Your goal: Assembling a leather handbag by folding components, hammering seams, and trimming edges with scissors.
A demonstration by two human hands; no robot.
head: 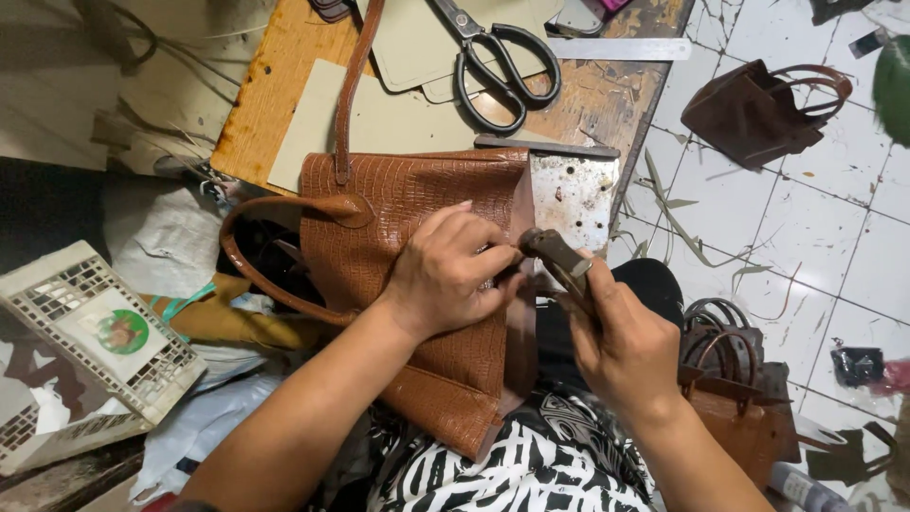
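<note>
A brown crocodile-textured leather handbag [398,204] lies across my lap and the edge of a wooden workbench [270,90], one curved handle looping to the left. My left hand [453,273] presses down on the bag's side panel near its right edge, fingers curled. My right hand [616,341] grips a worn metal hand tool [559,258] with a dark head, whose tip meets the bag's edge beside my left fingers. A scratched metal plate [573,194] sits under the bag's right corner.
Black-handled scissors [498,62], beige cut panels [379,118] and a steel ruler [621,47] lie on the bench. Brown bags stand on the tiled floor at upper right [758,109] and lower right [735,379]. A white plastic crate [90,332] sits at left.
</note>
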